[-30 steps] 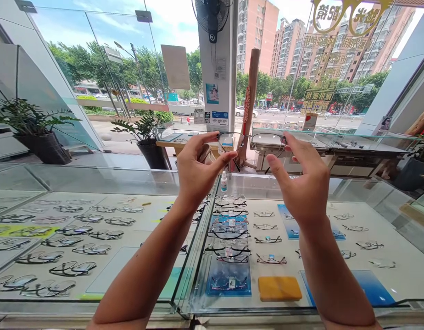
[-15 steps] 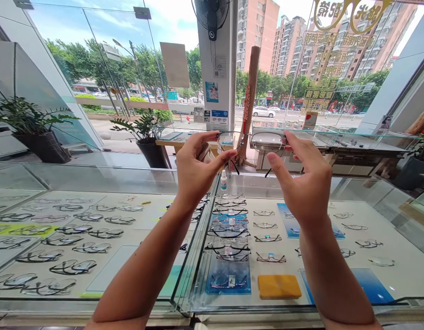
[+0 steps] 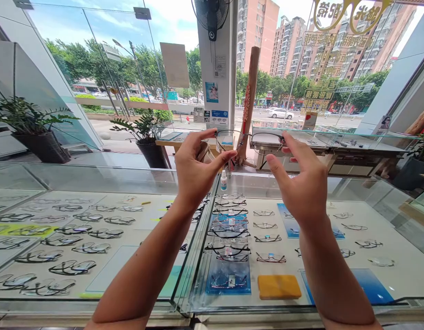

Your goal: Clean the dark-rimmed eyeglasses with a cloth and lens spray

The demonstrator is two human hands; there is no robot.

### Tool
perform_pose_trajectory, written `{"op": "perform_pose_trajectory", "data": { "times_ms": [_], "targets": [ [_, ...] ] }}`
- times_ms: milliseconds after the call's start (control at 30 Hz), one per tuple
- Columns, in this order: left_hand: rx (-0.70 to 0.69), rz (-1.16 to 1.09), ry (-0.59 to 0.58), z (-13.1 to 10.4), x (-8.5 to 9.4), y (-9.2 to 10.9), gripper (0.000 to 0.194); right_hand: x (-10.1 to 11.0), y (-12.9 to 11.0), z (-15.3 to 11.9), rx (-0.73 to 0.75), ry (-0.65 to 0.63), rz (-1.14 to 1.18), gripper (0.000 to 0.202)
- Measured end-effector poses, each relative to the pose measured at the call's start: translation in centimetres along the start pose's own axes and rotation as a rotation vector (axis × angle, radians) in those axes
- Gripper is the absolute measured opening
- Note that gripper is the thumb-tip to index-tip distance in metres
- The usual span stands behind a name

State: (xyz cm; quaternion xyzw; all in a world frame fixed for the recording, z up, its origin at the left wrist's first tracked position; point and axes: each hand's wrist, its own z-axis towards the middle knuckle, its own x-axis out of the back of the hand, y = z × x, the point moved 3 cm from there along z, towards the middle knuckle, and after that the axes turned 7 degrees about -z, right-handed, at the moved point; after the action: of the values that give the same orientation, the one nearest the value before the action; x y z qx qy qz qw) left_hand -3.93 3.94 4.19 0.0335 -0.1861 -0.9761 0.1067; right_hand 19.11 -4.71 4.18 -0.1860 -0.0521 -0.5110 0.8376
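A pair of thin-framed glasses point(image 3: 245, 134) is held up level above the far edge of the glass counter, its temples pointing away and down. My left hand point(image 3: 198, 167) grips the frame's left end between fingertips and thumb. At the right end, the index finger of my right hand point(image 3: 299, 174) touches the frame's corner, and its thumb is a little below, near the temple. Beneath the hands, a small white bottle point(image 3: 223, 180) stands on the glass. Under the glass lie rows of eyeglasses point(image 3: 229, 231) and an orange case point(image 3: 279, 287).
The left showcase point(image 3: 77, 229) holds more rows of glasses. Past the counter stand two potted plants point(image 3: 153, 153) point(image 3: 43, 146), a wooden post point(image 3: 249, 101) and a further display table point(image 3: 363, 158). A fan point(image 3: 212, 20) hangs on the pillar before the window.
The glasses have tilted slightly and shifted a little left. My right hand has moved slightly left with them; my left hand has barely moved.
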Motion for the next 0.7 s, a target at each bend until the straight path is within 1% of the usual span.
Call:
{"op": "perform_pose_trajectory", "data": {
  "times_ms": [233, 467, 700],
  "targets": [
    [-0.052, 0.035, 0.019, -0.1, 0.0, 0.4, 0.059, -0.1, 0.1, 0.0, -0.021, -0.023, 0.015, 0.052],
    [-0.108, 0.113, 0.059, -0.5, -0.1, 1.3, 0.058, -0.6, 0.3, -0.3, -0.046, -0.051, 0.017, 0.054],
    [-0.086, 0.116, 0.065, -0.7, -0.2, 1.8, 0.059, -1.0, 0.4, -0.3, -0.064, -0.065, 0.001, 0.055]
  ]
}}
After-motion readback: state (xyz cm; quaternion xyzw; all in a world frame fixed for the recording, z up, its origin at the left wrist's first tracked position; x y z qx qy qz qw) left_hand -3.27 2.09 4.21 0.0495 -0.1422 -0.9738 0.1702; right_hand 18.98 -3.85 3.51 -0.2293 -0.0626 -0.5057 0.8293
